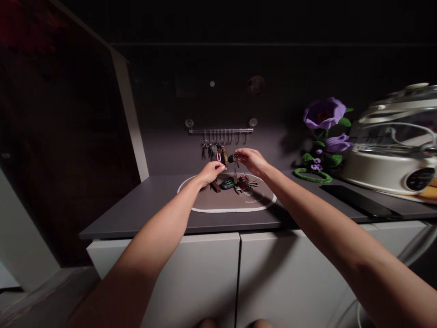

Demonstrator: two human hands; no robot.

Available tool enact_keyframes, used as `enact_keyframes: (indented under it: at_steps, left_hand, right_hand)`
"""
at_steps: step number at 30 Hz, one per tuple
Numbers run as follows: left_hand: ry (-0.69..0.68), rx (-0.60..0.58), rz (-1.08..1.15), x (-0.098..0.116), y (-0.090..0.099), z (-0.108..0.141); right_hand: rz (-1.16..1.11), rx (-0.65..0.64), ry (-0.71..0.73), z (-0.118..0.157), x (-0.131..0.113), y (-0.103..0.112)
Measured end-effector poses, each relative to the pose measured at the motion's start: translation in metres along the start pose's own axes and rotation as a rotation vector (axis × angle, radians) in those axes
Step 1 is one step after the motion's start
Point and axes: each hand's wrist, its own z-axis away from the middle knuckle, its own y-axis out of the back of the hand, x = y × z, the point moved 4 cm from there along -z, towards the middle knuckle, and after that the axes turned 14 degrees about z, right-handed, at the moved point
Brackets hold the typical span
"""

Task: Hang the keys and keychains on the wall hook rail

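Observation:
My right hand (252, 160) pinches a keychain (235, 165), with a small dark oval piece by the fingertips and a chain hanging below. To its left, the thumb and fingers of my left hand (211, 173) are pressed together; whatever they hold is hidden. Under both hands lies a brown mat (205, 202) with a white edge. On it rest a dark car key fob (227, 183) with green markings, a brown strap-like piece (215, 186) and a bunch of keys (247, 183). Several key sets (205, 149) hang from a clear hook rail (221, 131) behind.
Purple felt-like flowers (324, 114) with a green ring base stand to the right. Farther right is a white appliance (382, 164) with a clear upper part. A black flat slab (358, 200) lies before it. White cabinet doors (198, 273) are under the grey counter (136, 205).

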Motion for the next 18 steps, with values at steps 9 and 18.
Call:
enact_keyframes:
  at_steps: [9,18]
  left_hand:
    - [0.026,-0.037,-0.050,0.005,-0.005,0.006]
    - [0.030,0.094,0.029,-0.005,0.002,-0.001]
  right_hand:
    - [-0.146,-0.045,-0.044,-0.006,-0.006,-0.010]
    - [-0.208,0.058,-0.074,-0.012,-0.007,0.001]
